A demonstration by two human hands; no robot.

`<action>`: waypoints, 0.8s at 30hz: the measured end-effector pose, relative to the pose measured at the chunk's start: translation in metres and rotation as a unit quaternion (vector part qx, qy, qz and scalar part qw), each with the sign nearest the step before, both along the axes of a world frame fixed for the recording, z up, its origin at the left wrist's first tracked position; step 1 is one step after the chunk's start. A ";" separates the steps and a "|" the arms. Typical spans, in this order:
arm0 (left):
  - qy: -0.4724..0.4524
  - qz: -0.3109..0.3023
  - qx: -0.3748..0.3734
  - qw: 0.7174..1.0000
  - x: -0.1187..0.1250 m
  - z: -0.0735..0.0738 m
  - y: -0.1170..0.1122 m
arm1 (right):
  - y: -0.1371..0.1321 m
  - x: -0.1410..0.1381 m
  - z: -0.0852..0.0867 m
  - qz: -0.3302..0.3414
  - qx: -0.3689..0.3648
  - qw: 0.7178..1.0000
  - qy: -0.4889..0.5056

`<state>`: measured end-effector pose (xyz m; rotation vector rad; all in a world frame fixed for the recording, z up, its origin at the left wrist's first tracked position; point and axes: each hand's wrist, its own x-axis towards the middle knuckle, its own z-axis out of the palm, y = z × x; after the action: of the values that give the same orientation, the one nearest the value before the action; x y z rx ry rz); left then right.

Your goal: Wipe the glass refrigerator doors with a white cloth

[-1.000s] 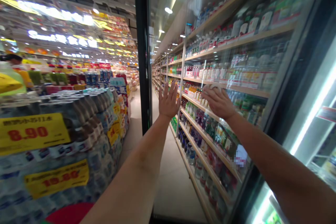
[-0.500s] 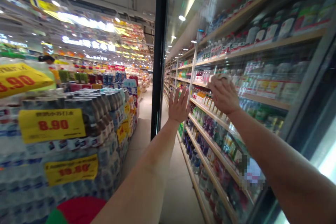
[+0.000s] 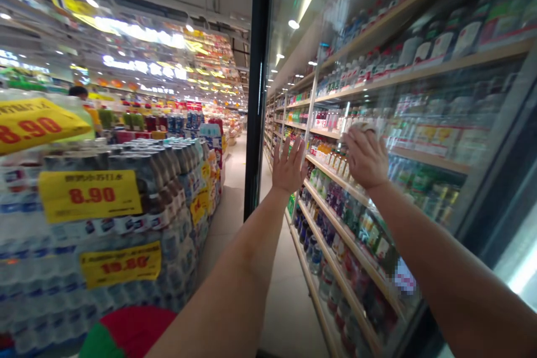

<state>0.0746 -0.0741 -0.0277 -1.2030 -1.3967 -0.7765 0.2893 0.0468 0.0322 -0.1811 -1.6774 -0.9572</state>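
The left hand (image 3: 288,166) is released, palm flat and fingers spread, set against the glass door (image 3: 319,5) near its left edge. Just to its right and a little higher, the right hand (image 3: 366,158) is clenched over a pale cloth (image 3: 366,126), pressing it to the same pane. Only the cloth's top edge shows above the knuckles. The two hands are near each other but apart, and both bare forearms reach in from the near edge.

The door's black frame (image 3: 255,95) stands upright just left of the left hand. Through the glass show long wooden shelves (image 3: 419,72) of bottles and cartons, running off to the far end of the aisle. Whether they are seen through the pane or mirrored in it, I cannot tell.

On the left, shrink-wrapped packs (image 3: 168,179) of bottles are stacked high, with a yellow price tag (image 3: 89,195) reading 8.90 on the near side. A pale tiled floor (image 3: 226,224) runs between the stack and the door. Far left, a person (image 3: 86,103) in yellow stands behind the goods.
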 end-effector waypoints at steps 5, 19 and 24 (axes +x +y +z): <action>-0.005 -0.006 -0.002 1.000 0.001 0.000 -0.001 | 0.000 0.003 -0.007 -0.014 0.005 0.996 -0.090; 0.006 0.007 -0.003 1.000 0.001 -0.001 -0.003 | -0.002 0.008 -0.031 -0.004 0.060 0.986 -0.156; -0.001 0.007 -0.005 1.000 0.002 -0.001 -0.002 | 0.001 0.007 -0.038 -0.012 -0.015 1.000 -0.016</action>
<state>0.0763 -0.0762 -0.0286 -1.1992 -1.4117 -0.7625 0.2967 0.0480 -0.0059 -0.2066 -1.7229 -0.9574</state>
